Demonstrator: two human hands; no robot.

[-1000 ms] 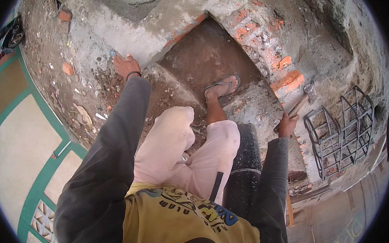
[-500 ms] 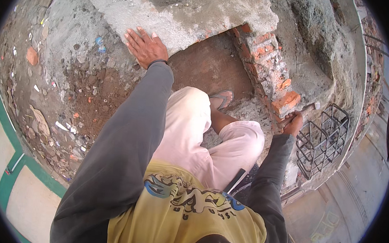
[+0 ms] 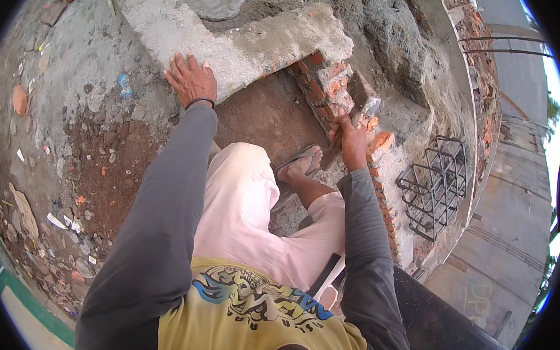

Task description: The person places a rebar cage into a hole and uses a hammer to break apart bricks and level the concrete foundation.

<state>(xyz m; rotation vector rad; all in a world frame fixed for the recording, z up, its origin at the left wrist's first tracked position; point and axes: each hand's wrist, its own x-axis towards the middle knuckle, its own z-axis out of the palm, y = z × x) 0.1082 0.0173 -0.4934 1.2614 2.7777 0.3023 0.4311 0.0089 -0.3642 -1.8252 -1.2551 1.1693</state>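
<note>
My left hand [image 3: 191, 80] lies flat with spread fingers on the edge of a rough concrete slab [image 3: 262, 49]. My right hand [image 3: 352, 140] is wrapped round the handle of a hammer. The metal hammer head [image 3: 366, 102] is at the top of a broken brick wall [image 3: 322, 81], just beyond my fist; whether it touches the bricks I cannot tell. Beside my right wrist sits a loose orange brick piece [image 3: 380, 144]. Between slab and wall is a hollow of brown soil [image 3: 251, 115], with my sandalled foot [image 3: 300, 163] at its near side.
A cage of bent steel bars [image 3: 434, 184] stands right of my right forearm. Two rods [image 3: 502, 46] jut out at the far right. Rubble and brown earth [image 3: 105, 158] cover the left side. A dark beam or pipe [image 3: 450, 320] lies at the lower right.
My right hand has swung the hammer leftward and farther from me, onto the broken wall's top area. My left hand stays on the slab. The whole view has shifted and turned.
</note>
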